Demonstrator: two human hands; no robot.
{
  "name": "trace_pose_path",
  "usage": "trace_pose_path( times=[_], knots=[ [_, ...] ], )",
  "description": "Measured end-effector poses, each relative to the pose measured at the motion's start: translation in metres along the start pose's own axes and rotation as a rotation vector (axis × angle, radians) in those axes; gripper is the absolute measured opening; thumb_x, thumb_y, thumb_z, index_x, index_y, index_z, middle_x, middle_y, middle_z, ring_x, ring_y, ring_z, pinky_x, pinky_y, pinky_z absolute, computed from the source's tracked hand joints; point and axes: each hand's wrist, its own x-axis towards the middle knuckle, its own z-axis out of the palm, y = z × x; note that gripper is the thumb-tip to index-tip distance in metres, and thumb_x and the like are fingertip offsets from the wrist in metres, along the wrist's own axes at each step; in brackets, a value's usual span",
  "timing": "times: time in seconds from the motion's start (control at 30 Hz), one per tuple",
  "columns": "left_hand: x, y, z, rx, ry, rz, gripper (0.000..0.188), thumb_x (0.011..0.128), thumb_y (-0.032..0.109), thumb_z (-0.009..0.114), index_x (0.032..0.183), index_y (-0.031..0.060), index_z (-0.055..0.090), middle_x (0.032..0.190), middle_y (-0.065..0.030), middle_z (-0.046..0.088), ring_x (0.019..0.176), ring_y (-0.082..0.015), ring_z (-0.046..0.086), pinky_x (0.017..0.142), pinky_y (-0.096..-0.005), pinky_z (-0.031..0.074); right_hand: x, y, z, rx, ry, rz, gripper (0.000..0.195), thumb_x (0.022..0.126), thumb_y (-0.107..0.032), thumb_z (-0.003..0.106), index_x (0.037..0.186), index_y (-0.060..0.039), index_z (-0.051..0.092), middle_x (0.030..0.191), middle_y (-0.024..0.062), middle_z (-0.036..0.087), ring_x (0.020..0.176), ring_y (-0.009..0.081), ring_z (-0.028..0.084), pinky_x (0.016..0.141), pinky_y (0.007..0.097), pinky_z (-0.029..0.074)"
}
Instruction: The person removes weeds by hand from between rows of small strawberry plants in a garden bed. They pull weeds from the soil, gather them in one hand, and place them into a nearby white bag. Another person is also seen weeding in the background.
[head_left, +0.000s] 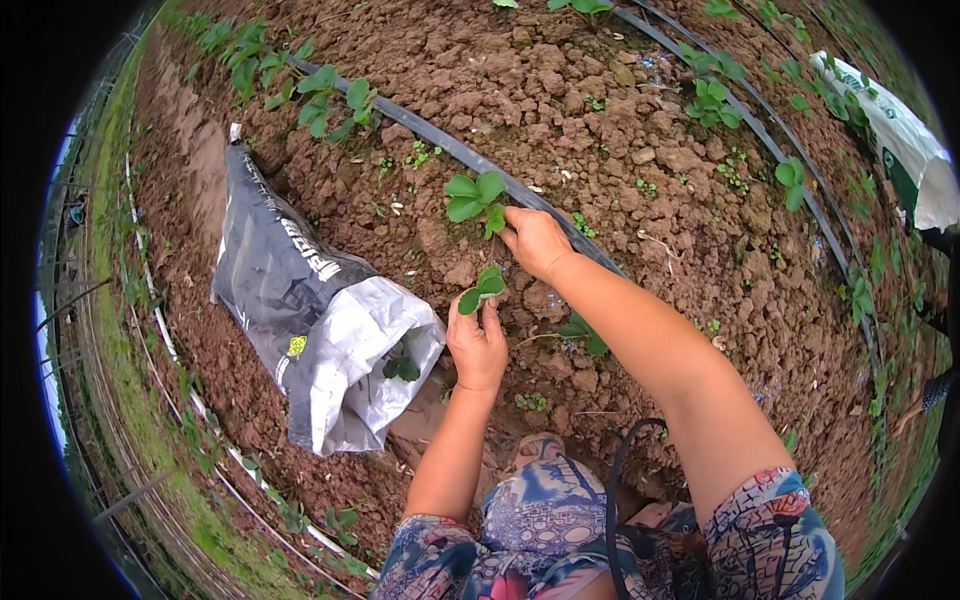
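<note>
My left hand (478, 349) pinches a small leafy shoot (486, 289) of a strawberry plant between thumb and fingers. Above it, my right hand (536, 244) grips the upper strawberry plant (474, 199) close below its leaves. A thin stem seems to run between the two leaf clusters; its exact joint is hard to see. Left of my left hand lies a grey plastic sack (292, 247), its silvery mouth (360, 360) facing me. Some cut or loose leaves (403, 367) sit inside that mouth. Beneath my right forearm, another strawberry plant (585, 334) is partly hidden.
A black drip hose (450, 139) crosses the clumpy brown soil (570, 97) behind my right hand. More hoses (780, 150) and strawberry rows run at right. A white sack (889, 135) stands near another person's arm (911, 412). A white pipe (161, 322) edges the bed at left.
</note>
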Motion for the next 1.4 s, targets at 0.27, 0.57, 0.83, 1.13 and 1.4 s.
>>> trace_pose_path(
  times=[0.27,0.57,0.83,1.13,1.4],
  knots=[
    [-0.007,-0.006,0.008,0.158,0.021,0.245,0.018,0.081,-0.010,0.056,0.098,-0.0015,0.056,0.095,-0.0191,0.059,0.090,-0.0407,0.058,0.078,-0.0431,0.050,0.002,0.001,0.010,-0.037,0.073,-0.013,0.019,0.088,-0.017,0.064,0.105,-0.0087,0.063,0.096,0.0178,0.066,0.093,0.0404,0.060,0.079,0.0459,0.049],
    [-0.059,0.004,0.001,0.137,-0.089,0.275,0.027,0.072,-0.009,0.058,0.098,-0.0020,0.055,0.103,-0.0186,0.059,0.093,-0.0375,0.059,0.083,-0.0438,0.050,0.002,0.005,-0.004,-0.038,-0.015,0.035,0.021,0.091,-0.022,0.061,0.106,-0.0078,0.062,0.100,0.0197,0.066,0.094,0.0421,0.060,0.082,0.0473,0.050],
    [-0.089,-0.011,-0.053,0.490,-0.412,0.039,0.057,0.071,0.002,0.063,0.127,0.0022,0.050,0.098,-0.0168,0.055,0.084,-0.0371,0.057,0.076,-0.0449,0.048,-0.088,0.014,-0.112,0.514,-0.055,0.252,0.023,0.097,-0.012,0.055,0.116,-0.0009,0.060,0.092,0.0049,0.067,0.064,0.0075,0.056,0.060,0.0240,0.049],
    [-0.075,-0.022,-0.091,0.258,-0.396,-0.300,0.018,0.084,0.005,0.059,0.101,0.0019,0.061,0.090,-0.0147,0.067,0.083,-0.0333,0.065,0.075,-0.0386,0.050,-0.305,0.080,-0.201,0.463,0.235,0.545,0.016,0.098,-0.011,0.054,0.109,-0.0016,0.062,0.084,0.0014,0.065,0.060,0.0053,0.052,0.053,0.0206,0.044],
    [0.022,-0.138,-0.170,-0.669,0.502,-0.848,0.022,0.095,0.016,0.056,0.109,-0.0011,0.058,0.096,-0.0109,0.061,0.080,-0.0220,0.061,0.071,-0.0289,0.052,-0.415,0.093,-0.204,0.286,0.303,0.735,0.019,0.093,-0.009,0.057,0.109,-0.0012,0.065,0.081,0.0067,0.066,0.063,0.0105,0.056,0.061,0.0280,0.049]
  ],
)
